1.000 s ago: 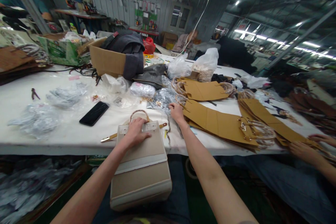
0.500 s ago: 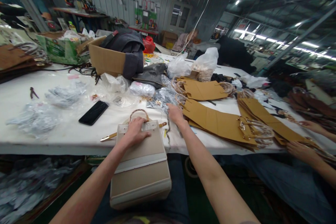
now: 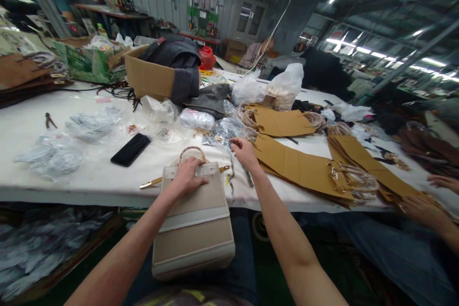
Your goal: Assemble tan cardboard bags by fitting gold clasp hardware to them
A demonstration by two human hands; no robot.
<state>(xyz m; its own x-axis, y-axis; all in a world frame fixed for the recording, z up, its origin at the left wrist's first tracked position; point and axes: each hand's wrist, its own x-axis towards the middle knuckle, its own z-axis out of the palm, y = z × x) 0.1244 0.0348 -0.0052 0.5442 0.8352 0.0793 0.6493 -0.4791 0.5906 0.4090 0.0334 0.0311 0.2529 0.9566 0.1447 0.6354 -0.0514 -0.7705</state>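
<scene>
A beige handbag (image 3: 195, 241) with a pale band across it leans from my lap against the table edge. My left hand (image 3: 188, 176) is closed over its upper part, thumb apart, just below a twisted loop handle (image 3: 192, 148). A tan strap with a gold metal end (image 3: 150, 183) sticks out to the left of the bag. My right hand (image 3: 245, 154) is over the table with its fingertips pinched together; whatever they hold is too small to make out. Close by lie a clear plastic bag (image 3: 226, 128) and small gold metal pieces (image 3: 202, 132).
Stacked mustard-brown bag panels with handles (image 3: 301, 165) lie right of my right hand. A black phone (image 3: 130, 150), plastic packets (image 3: 50, 155) and pliers (image 3: 50, 120) are on the left. Behind stands a cardboard box (image 3: 150, 76). A co-worker's hands (image 3: 421, 208) are at far right.
My right hand has drawn back slightly from the plastic bag and its fingers have come together. My left hand stays on the handbag. The view has shifted a little.
</scene>
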